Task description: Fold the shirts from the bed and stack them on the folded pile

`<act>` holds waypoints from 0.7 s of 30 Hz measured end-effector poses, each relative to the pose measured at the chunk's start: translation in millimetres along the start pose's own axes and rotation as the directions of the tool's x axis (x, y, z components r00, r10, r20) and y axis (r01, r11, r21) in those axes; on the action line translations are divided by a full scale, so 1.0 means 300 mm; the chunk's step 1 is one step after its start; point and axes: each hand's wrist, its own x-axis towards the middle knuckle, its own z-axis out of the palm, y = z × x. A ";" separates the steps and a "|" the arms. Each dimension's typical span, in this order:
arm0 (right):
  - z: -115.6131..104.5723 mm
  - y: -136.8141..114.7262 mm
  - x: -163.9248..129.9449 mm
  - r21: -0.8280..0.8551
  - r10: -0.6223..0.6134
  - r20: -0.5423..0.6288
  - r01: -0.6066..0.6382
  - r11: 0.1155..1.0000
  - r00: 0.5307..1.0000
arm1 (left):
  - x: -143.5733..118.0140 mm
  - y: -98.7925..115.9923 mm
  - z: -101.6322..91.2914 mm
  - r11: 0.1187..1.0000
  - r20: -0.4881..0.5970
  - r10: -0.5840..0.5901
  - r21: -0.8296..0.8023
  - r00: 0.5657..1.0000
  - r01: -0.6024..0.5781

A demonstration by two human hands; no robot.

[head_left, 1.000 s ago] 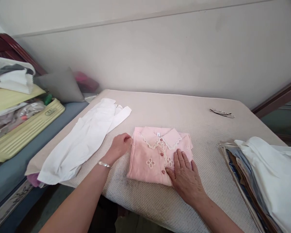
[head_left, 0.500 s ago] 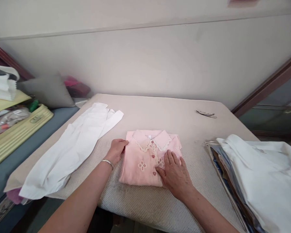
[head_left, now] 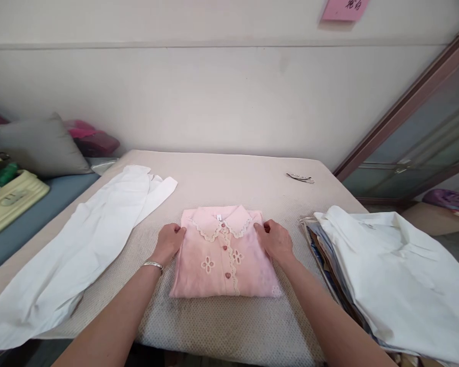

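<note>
A pink blouse [head_left: 214,260] with a lace-edged collar, heart-shaped buttons and cut-out flowers lies folded into a neat block on the cloth-covered table. At its upper left edge, my left hand [head_left: 169,243], with a silver bracelet on the wrist, pinches the fabric between thumb and fingers. My right hand [head_left: 274,240] pinches the opposite side near the collar, its fingers curled. The blouse rests flat between both hands.
A long white garment [head_left: 99,234] is spread to the left. Several folded clothes form a stack [head_left: 390,270] at the right, a white one on top. Eyeglasses [head_left: 300,178] lie toward the back right. A grey cushion [head_left: 42,145] stands beyond the table's left side.
My right hand has gone from lying flat on the blouse front to pinching its right edge near the collar. My left hand stays at the left edge. The view has turned rightward.
</note>
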 end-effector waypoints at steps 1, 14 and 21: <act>0.009 0.002 0.006 0.016 -0.008 -0.004 0.008 1.000 1.000 | 0.000 -0.001 0.001 1.000 0.001 -0.003 0.008 1.000 0.003; -0.026 -0.008 -0.009 -0.065 0.117 0.059 -0.113 0.992 0.991 | -0.054 0.035 0.009 0.910 -0.097 0.118 0.408 0.988 -0.068; 0.013 -0.004 -0.012 -0.037 0.090 0.157 -0.086 0.996 0.983 | -0.026 0.028 0.002 0.956 -0.040 0.039 0.292 0.998 -0.026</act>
